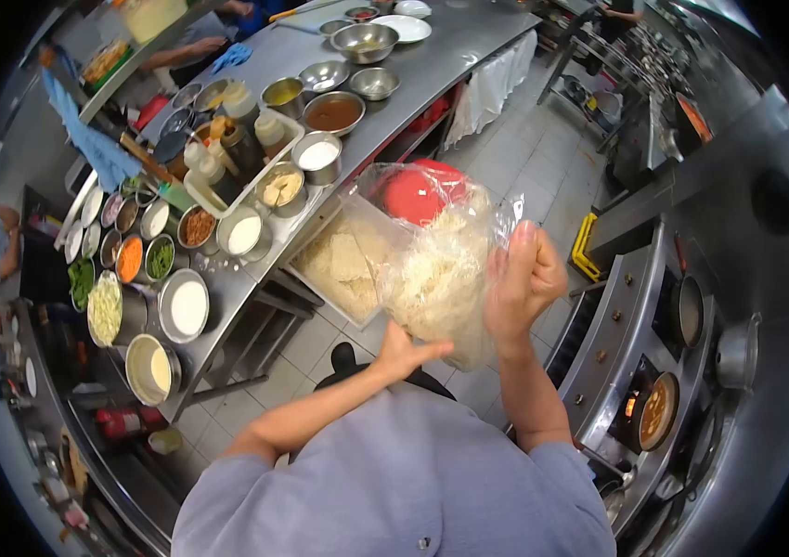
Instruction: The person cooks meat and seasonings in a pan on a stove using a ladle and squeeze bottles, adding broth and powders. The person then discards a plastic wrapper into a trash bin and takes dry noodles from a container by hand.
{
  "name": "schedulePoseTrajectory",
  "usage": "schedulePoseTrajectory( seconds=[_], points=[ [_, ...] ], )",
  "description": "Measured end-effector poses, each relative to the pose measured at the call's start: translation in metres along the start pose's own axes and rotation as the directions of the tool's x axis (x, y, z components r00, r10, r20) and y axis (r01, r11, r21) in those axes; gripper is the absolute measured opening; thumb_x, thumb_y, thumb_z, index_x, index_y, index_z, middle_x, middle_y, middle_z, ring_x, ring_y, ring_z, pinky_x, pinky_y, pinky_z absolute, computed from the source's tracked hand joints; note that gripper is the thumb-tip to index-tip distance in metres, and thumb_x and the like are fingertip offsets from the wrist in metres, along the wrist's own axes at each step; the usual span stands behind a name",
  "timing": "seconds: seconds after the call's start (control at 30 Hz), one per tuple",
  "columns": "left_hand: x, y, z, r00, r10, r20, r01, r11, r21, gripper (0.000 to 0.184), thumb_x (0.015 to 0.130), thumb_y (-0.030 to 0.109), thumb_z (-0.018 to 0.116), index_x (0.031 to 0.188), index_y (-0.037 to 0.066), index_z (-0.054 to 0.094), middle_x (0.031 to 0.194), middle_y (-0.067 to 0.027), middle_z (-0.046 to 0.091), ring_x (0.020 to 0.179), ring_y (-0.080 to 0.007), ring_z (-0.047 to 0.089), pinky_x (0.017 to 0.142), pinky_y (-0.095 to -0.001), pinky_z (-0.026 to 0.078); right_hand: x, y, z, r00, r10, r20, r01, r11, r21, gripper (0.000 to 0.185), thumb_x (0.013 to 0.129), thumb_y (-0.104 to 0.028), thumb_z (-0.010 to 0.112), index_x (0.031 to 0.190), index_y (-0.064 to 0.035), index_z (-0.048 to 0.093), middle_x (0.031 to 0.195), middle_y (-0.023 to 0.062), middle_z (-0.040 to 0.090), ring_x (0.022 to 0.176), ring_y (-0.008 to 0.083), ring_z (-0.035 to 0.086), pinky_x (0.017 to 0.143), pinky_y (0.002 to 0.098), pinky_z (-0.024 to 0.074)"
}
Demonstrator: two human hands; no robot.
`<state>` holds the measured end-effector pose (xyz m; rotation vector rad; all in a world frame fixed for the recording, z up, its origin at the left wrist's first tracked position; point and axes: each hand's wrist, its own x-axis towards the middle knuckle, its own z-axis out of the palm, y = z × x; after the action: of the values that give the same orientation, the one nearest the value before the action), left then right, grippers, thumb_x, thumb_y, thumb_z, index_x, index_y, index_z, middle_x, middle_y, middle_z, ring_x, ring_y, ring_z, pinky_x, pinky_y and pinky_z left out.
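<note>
A clear plastic bag point(436, 269) with pale, shredded-looking contents hangs in front of my chest. My right hand point(526, 283) is closed in a fist around the bag's gathered edge at its right side. Under the bag's lower left is my left hand point(410, 355), its thumb stretched out to the right and its other fingers partly hidden behind the bag. Behind the bag's left side, an open container point(334, 265) holds more pale food. A red round object point(422, 190) shows beyond and partly through the plastic.
At left, a steel counter point(246, 288) carries bowls, bottles and chopped ingredients. On the right, a stove point(599, 357) has a lit flame and a pan of food point(659, 411). Tiled floor point(506, 153) lies beyond the bag. Other people stand at the far left and far back.
</note>
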<state>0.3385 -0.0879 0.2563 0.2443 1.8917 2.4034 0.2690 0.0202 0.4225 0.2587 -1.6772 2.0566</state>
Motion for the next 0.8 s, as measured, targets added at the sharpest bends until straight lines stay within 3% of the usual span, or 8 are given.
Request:
schedulePoseTrajectory(
  seconds=[0.13,0.3,0.37,0.43,0.53,0.6,0.73,0.8],
  points=[
    [0.047,-0.007,-0.003,0.977,-0.021,-0.214,-0.016,0.986,-0.169,0.063,0.070,0.015,0.080,0.120,-0.006,0.049,0.109,-0.0120,0.062,0.096,-0.0197,0.060,0.087,-0.0316,0.049,0.029,0.015,0.024,0.998,-0.013,0.069,0.016,0.999,-0.052,0.034,0.098,-0.016,0.050,0.066,-0.0067,0.041,0.058,-0.0041,0.041,0.051,0.0030,0.036,0.047,0.0207,0.0311],
    [0.068,-0.033,0.002,0.911,-0.283,-0.299,0.064,0.816,-0.575,0.057,0.075,0.016,0.070,0.123,-0.004,0.047,0.117,-0.0142,0.057,0.104,-0.0222,0.057,0.090,-0.0375,0.047,0.074,0.041,0.029,0.874,0.133,0.467,-0.039,0.978,-0.205,0.025,0.094,-0.023,0.057,0.082,-0.0012,0.055,0.072,0.0045,0.058,0.066,0.0118,0.054,0.063,0.0283,0.0453],
    [0.064,-0.044,-0.004,0.876,-0.400,-0.271,0.083,0.677,-0.731,0.054,0.077,0.020,0.065,0.123,-0.003,0.048,0.120,-0.0146,0.056,0.109,-0.0247,0.055,0.093,-0.0402,0.045,0.089,0.065,-0.016,0.732,0.079,0.677,0.500,0.613,-0.612,0.034,0.088,-0.032,0.064,0.102,-0.0016,0.058,0.096,0.0131,0.061,0.090,0.0227,0.060,0.082,0.0361,0.0468],
    [0.053,-0.058,-0.023,0.794,-0.605,-0.063,0.241,0.408,-0.880,0.061,0.078,0.034,0.060,0.128,0.002,0.046,0.131,-0.0146,0.050,0.122,-0.0303,0.047,0.101,-0.0493,0.037,0.090,0.083,-0.085,0.694,0.455,0.558,0.489,0.271,-0.829,0.057,0.082,-0.042,0.068,0.121,-0.0043,0.054,0.118,0.0198,0.056,0.104,0.0301,0.057,0.093,0.0394,0.0438],
    [0.038,-0.114,-0.058,0.741,-0.672,-0.005,0.267,0.302,-0.915,0.066,0.077,0.045,0.054,0.130,0.008,0.047,0.133,-0.0138,0.049,0.123,-0.0325,0.045,0.105,-0.0522,0.030,0.073,0.124,-0.151,0.431,0.862,0.265,0.169,0.211,-0.963,0.073,0.077,-0.049,0.071,0.131,-0.0075,0.048,0.127,0.0180,0.052,0.105,0.0287,0.058,0.089,0.0395,0.0476],
    [0.033,-0.137,-0.078,0.692,-0.722,-0.020,0.252,0.268,-0.930,0.074,0.074,0.046,0.051,0.137,0.008,0.039,0.140,-0.0152,0.043,0.129,-0.0341,0.040,0.108,-0.0557,0.026,0.052,0.118,-0.137,0.172,0.979,0.111,-0.470,0.181,-0.864,0.079,0.075,-0.052,0.071,0.135,-0.0085,0.044,0.130,0.0162,0.049,0.104,0.0293,0.058,0.082,0.0413,0.0514],
    [0.035,-0.166,-0.116,0.686,-0.727,-0.044,0.259,0.300,-0.918,0.075,0.075,0.047,0.051,0.138,0.008,0.038,0.141,-0.0154,0.041,0.130,-0.0350,0.039,0.108,-0.0565,0.025,0.020,0.176,-0.115,0.230,0.964,0.136,-0.552,0.244,-0.797,0.082,0.076,-0.050,0.071,0.138,-0.0087,0.038,0.130,0.0156,0.048,0.102,0.0274,0.059,0.075,0.0391,0.0536],
    [0.045,-0.172,-0.134,0.692,-0.716,-0.089,0.210,0.317,-0.925,0.075,0.076,0.047,0.051,0.138,0.008,0.037,0.142,-0.0158,0.039,0.130,-0.0358,0.038,0.108,-0.0561,0.025,0.007,0.203,-0.096,0.443,0.885,0.140,-0.571,0.399,-0.717,0.077,0.076,-0.034,0.075,0.138,-0.0083,0.037,0.127,0.0160,0.050,0.101,0.0234,0.058,0.074,0.0338,0.0536]
  ],
)
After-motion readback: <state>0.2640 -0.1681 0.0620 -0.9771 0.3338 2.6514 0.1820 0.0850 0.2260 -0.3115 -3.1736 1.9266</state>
